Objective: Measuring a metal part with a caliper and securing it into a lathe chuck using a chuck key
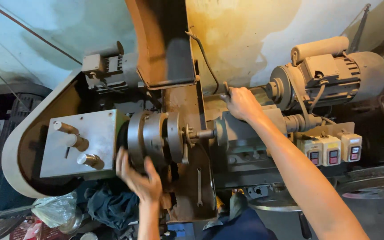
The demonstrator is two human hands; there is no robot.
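A small metal lathe fills the middle of the view. My left hand [139,177] lies open against the lower front of its round grey chuck [153,137], fingers spread over the rim. My right hand [241,103] is closed around a slim metal lever [224,91] on the lathe's upper side, to the right of the chuck. A short shaft with a small workpiece [201,134] sticks out of the chuck toward a round disc [221,132]. The grey headstock plate [94,140] with three stubby pegs sits left of the chuck.
An electric motor [334,78] sits at upper right. Three cream switch boxes [332,150] with red buttons line the right side. A wrench [199,186] lies on the rusty tray below the chuck. A dark rag [110,204] and plastic bag [54,210] lie lower left.
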